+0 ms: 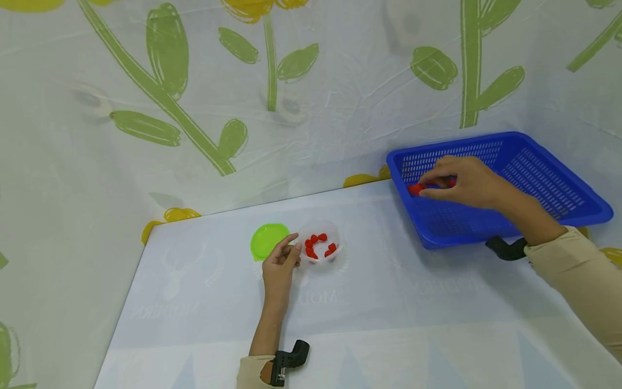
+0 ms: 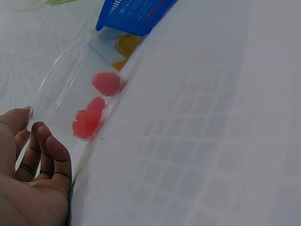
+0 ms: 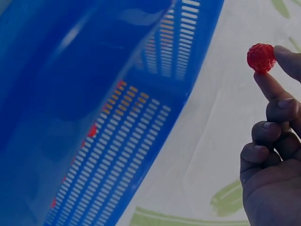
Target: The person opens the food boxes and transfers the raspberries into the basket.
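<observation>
My right hand [image 1: 468, 181] is over the left part of the blue basket [image 1: 573, 210]. Between its thumb and index finger it pinches a red raspberry [image 3: 261, 57], which the right wrist view shows plainly. My left hand [image 1: 279, 265] grips the left rim of a clear plastic bowl [image 2: 59, 87] with thumb and fingertips. Several raspberries [image 1: 310, 252] lie on the bowl's bottom. More red pieces [image 3: 92, 130] show through the slots of the basket, partly hidden by its wall.
A bright green lid [image 1: 268, 240] lies on the white-covered table [image 1: 379, 302], just left of the bowl. Behind the table hangs a pale cloth [image 1: 330, 129] with printed flowers and leaves. The basket stands at the back right, by this cloth.
</observation>
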The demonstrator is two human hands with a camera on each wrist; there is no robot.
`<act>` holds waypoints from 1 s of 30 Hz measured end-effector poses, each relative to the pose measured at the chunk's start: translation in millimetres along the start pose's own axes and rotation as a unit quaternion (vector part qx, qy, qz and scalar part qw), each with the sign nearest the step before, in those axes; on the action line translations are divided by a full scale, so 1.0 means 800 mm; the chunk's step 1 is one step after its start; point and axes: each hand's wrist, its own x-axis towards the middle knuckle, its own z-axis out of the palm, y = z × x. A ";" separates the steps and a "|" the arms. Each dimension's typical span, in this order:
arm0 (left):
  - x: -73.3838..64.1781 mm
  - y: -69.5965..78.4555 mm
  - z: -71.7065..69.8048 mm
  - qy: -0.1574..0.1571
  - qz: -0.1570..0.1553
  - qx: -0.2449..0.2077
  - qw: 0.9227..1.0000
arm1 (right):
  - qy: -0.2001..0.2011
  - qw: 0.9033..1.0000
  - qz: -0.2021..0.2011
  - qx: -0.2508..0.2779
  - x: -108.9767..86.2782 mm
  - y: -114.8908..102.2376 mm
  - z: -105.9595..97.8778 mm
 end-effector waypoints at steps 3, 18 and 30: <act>0.000 0.000 0.000 0.000 -0.003 0.003 1.000 | 0.003 1.000 -0.005 -0.013 -0.001 0.007 -0.002; 0.003 0.002 0.001 -0.005 -0.004 0.004 1.000 | -0.057 0.997 0.040 -0.039 -0.002 0.035 0.000; -0.002 0.001 -0.001 -0.003 -0.016 0.005 1.000 | -0.091 0.994 0.021 -0.059 0.001 0.049 0.021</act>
